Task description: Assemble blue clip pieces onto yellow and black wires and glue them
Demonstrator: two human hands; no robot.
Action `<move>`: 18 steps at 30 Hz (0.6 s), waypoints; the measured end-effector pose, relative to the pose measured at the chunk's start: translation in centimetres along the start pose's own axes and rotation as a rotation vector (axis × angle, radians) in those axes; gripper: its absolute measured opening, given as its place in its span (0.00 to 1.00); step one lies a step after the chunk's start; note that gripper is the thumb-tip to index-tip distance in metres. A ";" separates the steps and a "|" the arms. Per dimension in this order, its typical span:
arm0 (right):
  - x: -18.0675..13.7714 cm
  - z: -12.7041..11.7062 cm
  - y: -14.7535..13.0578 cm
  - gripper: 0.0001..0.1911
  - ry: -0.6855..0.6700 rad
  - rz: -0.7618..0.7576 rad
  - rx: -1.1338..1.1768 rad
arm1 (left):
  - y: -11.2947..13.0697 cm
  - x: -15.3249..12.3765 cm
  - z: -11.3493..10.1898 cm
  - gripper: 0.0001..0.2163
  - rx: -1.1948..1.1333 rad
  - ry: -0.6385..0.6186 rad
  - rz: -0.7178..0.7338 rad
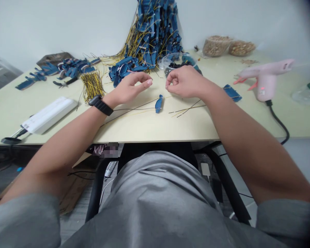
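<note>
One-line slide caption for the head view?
Left hand and right hand apart over a table, a small blue wired piece nearer the wearer, a pink gun-shaped tool at right.

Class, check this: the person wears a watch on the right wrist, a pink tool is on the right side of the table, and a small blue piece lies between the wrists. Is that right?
Not quite: the head view shows the watch on the left wrist. The pink tool is on the right side of the table, and the small blue piece lies between the wrists.
</note>
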State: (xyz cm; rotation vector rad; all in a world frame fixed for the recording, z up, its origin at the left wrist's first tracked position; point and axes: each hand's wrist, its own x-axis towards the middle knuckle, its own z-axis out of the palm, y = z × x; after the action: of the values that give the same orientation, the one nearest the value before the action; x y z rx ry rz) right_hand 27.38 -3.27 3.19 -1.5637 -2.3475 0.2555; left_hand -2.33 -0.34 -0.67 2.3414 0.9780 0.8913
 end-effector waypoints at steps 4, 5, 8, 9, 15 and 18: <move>0.0 0.0 -0.2 0.06 0.007 0.017 -0.001 | 0.0 0.1 0.0 0.33 -0.044 0.048 -0.015; 0.0 0.0 -0.3 0.06 0.006 0.017 0.004 | -0.1 0.2 0.0 0.32 -0.046 0.053 -0.017; 0.1 0.0 -0.2 0.06 0.006 0.012 0.034 | -0.6 0.3 0.0 0.29 -0.026 0.051 -0.016; 0.1 0.0 -0.1 0.06 0.004 0.010 0.045 | -0.7 0.4 0.0 0.29 -0.018 0.049 -0.016; 0.2 0.0 0.2 0.08 0.006 0.015 0.062 | -1.1 0.5 -0.1 0.32 0.039 0.039 0.002; 0.2 0.1 0.1 0.08 0.001 0.014 0.064 | -0.9 0.5 -0.1 0.34 0.049 0.023 -0.002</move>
State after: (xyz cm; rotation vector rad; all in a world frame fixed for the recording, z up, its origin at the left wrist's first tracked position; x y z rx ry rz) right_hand 27.43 -3.07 3.11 -1.5505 -2.3050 0.3296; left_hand -2.59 0.63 -0.98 2.3757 1.0227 0.9056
